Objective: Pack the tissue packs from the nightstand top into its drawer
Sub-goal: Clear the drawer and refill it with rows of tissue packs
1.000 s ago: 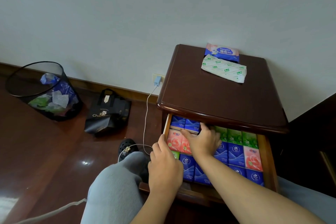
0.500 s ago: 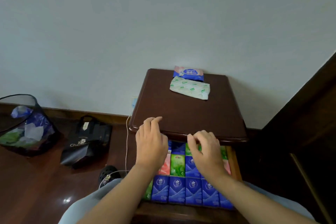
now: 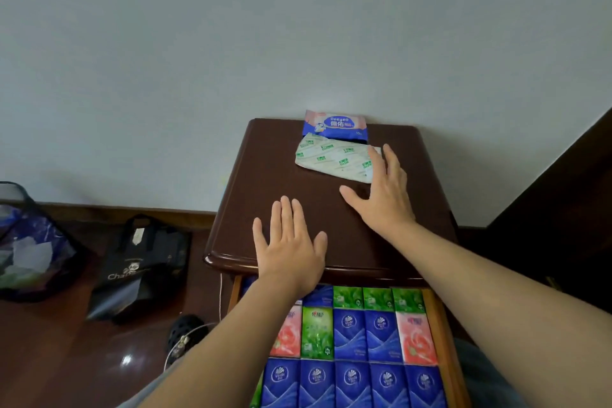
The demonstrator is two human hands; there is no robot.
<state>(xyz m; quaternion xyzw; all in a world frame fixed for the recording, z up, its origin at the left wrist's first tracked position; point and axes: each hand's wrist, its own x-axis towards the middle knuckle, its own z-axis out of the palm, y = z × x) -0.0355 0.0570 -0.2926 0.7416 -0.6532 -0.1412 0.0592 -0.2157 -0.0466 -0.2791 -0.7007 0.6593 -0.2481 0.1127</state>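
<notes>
On the nightstand [image 3: 265,182], the flat, empty left hand [image 3: 291,245] lies near its front; the spread right hand [image 3: 384,192] overlaps the green-print pack [image 3: 331,159]; contact unclear.

A home bedroom: dark wooden nightstand [image 3: 318,209] against a plain wall, wastebasket [image 3: 29,242] on glossy wood floor [image 3: 49,358]
</notes>
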